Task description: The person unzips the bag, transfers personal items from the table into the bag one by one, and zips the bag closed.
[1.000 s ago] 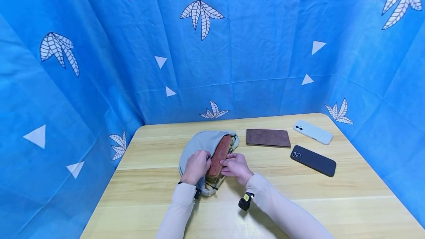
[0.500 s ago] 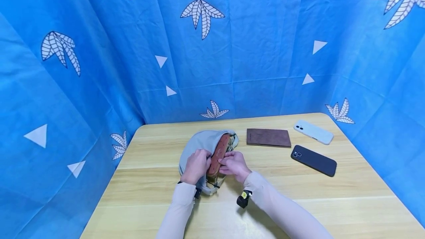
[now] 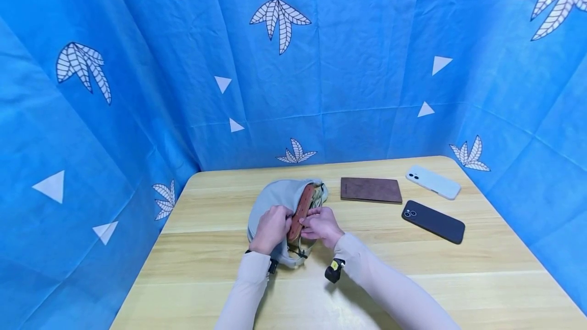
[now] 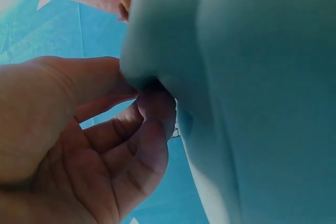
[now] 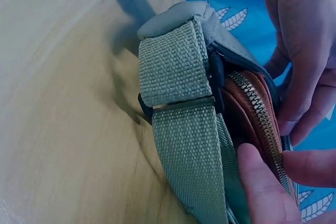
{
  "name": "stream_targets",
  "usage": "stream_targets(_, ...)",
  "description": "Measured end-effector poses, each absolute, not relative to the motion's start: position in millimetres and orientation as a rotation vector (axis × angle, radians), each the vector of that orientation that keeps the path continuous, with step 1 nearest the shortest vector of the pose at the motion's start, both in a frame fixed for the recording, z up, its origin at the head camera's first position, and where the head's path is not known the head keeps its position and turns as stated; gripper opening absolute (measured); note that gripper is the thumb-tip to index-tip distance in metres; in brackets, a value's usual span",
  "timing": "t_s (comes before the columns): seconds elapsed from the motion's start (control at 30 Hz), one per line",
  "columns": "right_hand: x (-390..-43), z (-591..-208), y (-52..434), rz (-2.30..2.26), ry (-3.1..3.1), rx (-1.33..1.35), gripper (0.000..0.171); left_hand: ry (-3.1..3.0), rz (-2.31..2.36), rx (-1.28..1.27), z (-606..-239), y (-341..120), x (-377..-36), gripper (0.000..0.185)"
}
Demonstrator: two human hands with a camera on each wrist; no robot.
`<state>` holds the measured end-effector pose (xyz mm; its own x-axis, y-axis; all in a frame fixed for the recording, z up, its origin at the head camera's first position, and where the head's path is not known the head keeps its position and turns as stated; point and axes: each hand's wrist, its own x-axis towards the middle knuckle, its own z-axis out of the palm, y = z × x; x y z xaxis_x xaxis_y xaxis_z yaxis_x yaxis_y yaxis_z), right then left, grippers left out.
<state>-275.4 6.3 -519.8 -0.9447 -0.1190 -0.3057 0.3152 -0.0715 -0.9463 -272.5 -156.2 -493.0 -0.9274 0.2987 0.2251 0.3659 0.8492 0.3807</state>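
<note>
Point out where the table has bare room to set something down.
Bare wood lies left of the grey bag, along the table front edge, and beyond the black phone. Crowded: both hands at the bag, then brown notebook and white phone.

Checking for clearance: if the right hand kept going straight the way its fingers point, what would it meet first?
Probably the brown wallet in the grey bag; the right hand already pinches it.

Left hand (image 3: pixel 271 228) and right hand (image 3: pixel 321 226) close together, fingers seemingly curled, both gripping.
</note>
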Motion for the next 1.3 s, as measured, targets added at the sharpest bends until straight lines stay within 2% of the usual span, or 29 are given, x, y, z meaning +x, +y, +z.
stream_targets(0.2,-274.2,-518.8,5.2,-2.093,1.908,0.23,0.034,-2.859,-0.653,-0.482,-494.6,-155.2,-274.0,0.012)
stream_targets(0.4,-267.3,-520.7,0.8,-2.11,1.881,0.221,0.035,-2.804,-0.497,-0.378,-499.0,-149.8,-272.0,0.021)
stream_targets(0.53,-263.0,-520.1,0.5,-2.113,1.876,0.21,0.036,-2.785,-0.425,-0.345,-500.2,-147.9,-269.9,0.019)
stream_targets(0.83,-265.0,-521.6,1.1,-2.112,1.85,0.182,0.034,-2.824,-0.478,-0.376,-502.5,-149.8,-271.5,0.027)
stream_targets(1.07,-270.5,-522.3,0.2,-2.11,1.823,0.175,0.035,-2.822,-0.519,-0.386,-502.3,-152.7,-271.7,0.014)
stream_targets(1.3,-276.9,-521.1,-1.7,-2.099,1.822,0.165,0.035,-2.805,-0.561,-0.397,-498.4,-153.0,-271.7,0.02)
